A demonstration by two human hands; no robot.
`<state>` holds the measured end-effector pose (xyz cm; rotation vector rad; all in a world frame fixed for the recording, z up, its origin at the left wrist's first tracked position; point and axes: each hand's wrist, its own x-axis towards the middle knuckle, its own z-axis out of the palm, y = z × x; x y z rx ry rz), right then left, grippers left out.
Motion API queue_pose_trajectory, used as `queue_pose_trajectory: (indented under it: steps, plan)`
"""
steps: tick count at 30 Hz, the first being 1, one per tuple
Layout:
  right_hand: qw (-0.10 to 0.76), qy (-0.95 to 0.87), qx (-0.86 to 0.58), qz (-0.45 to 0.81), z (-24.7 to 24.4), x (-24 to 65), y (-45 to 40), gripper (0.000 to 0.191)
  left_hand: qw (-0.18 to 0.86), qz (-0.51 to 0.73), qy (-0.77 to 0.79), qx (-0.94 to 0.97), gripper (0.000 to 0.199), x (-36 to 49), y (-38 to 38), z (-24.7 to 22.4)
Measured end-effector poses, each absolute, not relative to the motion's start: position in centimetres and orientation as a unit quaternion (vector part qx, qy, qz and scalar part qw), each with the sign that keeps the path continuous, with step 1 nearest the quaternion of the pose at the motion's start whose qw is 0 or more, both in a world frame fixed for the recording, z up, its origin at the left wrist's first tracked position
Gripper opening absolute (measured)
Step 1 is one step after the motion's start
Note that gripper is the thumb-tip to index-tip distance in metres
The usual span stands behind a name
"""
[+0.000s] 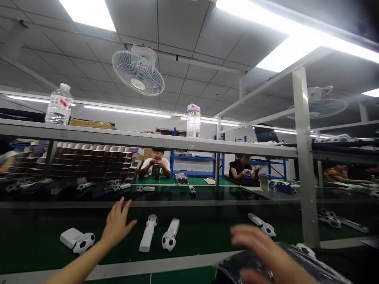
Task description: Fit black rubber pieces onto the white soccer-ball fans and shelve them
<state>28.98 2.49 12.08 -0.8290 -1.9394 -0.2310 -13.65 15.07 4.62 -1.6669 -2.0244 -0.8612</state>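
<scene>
My left hand [117, 223] reaches over the green belt [118, 258] with its fingers spread and nothing in it. Just right of it lies a white handheld device, likely a small fan, with a round grille head [148, 233]. Beside that is a similar white device with a soccer-ball head [169, 235], and another soccer-ball device [78, 240] lies left of my forearm. At the lower right, my right hand [263, 246] is blurred, its fingers apart above a dark clear-plastic bag [237, 265]. Neither hand visibly touches a device.
A soccer-ball device [262, 225] lies further right, near a white upright post [306, 157]. Across the belt, a long shelf [148, 139] carries a water bottle [60, 104] and a clear box [193, 121]. Several people sit beyond it, near stacked cartons [91, 161].
</scene>
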Motion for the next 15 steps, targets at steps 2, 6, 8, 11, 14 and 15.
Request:
queue_pose_trajectory:
  steps: [2,6,8,11,14,15]
  plan:
    - [0.396,-0.84,-0.362,-0.082,17.7,27.0,4.1,0.043,0.206,-0.334,-0.723,-0.568,0.069,-15.8,14.0,7.7]
    - [0.391,-0.846,-0.343,-0.117,29.7,19.9,8.3,0.06,0.168,-0.441,-0.699,-0.537,0.074,-16.8,10.9,11.8]
    - [0.401,-0.835,-0.358,-0.118,34.4,15.6,10.2,0.067,0.132,-0.525,-0.663,-0.517,0.074,-16.2,8.8,13.0]
    - [0.437,-0.793,-0.407,-0.119,39.3,9.6,12.6,0.074,0.105,-0.657,-0.57,-0.482,0.065,-14.8,4.8,14.2]
    - [0.427,-0.78,-0.44,-0.124,42.0,4.7,14.9,0.077,0.077,-0.761,-0.456,-0.454,0.052,-13.2,1.0,14.5]
    - [0.424,-0.772,-0.457,-0.121,42.5,3.3,15.9,0.082,0.068,-0.783,-0.428,-0.447,0.049,-12.7,0.1,14.3]
